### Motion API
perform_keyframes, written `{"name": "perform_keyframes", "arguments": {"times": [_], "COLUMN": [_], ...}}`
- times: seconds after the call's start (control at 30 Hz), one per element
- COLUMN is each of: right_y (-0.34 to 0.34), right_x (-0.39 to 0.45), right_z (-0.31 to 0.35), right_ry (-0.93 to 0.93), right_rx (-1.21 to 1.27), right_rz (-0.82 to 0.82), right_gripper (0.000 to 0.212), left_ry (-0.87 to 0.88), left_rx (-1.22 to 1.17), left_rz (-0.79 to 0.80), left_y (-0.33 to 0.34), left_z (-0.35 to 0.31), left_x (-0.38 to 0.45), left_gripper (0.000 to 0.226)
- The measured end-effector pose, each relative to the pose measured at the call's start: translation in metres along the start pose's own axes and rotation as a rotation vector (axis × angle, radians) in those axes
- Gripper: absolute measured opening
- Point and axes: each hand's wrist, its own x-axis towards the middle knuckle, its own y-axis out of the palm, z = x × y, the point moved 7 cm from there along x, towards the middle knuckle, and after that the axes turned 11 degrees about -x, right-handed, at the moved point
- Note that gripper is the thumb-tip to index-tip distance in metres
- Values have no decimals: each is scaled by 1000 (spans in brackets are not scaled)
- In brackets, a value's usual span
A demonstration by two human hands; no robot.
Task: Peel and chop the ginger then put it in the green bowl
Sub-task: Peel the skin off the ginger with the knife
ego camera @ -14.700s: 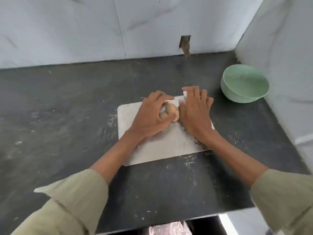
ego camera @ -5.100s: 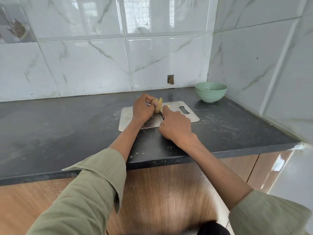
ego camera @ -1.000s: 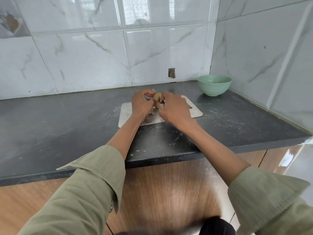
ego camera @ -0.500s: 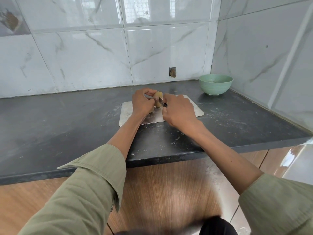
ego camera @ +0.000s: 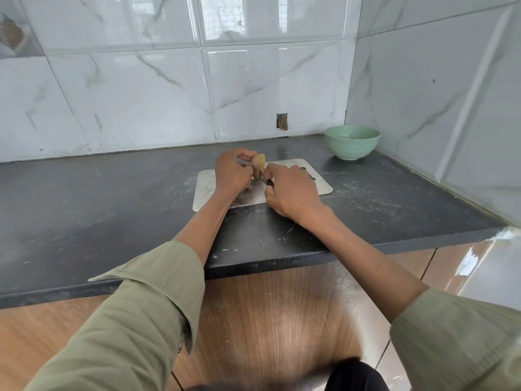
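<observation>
Single head view — looks forward, down over counter (ego camera: 112, 198) toward tiled corner, hands mid-distance.

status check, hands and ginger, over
Left hand holds ginger above cutting board. Right hand grips knife against it, peeling. Green bowl far right, path clear.

- Your left hand (ego camera: 231, 174) grips the ginger (ego camera: 258, 165), held upright above the metal cutting board (ego camera: 315, 185).
- Your right hand (ego camera: 291, 193) is curled around a dark-handled knife (ego camera: 269, 184), thumb against the ginger; the blade is hidden.
- The green bowl (ego camera: 352, 142) stands on the dark counter (ego camera: 112, 198), well apart, in the far right corner by the tiled wall (ego camera: 270, 88).
</observation>
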Motion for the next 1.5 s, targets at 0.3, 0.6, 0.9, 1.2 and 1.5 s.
{"name": "perform_keyframes", "arguments": {"times": [0.3,0.6,0.9,1.2,1.5], "right_y": [-1,0,2,10,15], "right_x": [3,4,-6,11,35], "right_z": [8,6,-4,-21,-42], "right_ry": [4,37,71,246,381], "right_rx": [8,20,62,397,750], "right_rz": [29,27,13,44,17], "right_gripper": [20,20,22,13,17], "left_ry": [-4,4,2,-8,5], "left_rx": [-1,2,23,47,54], "left_rz": [12,-8,-46,-4,28], "left_y": [1,1,-1,2,3], "left_z": [0,-1,-1,-2,-8], "left_x": [-1,0,1,-1,-3], "left_gripper": [23,19,19,18,16]}}
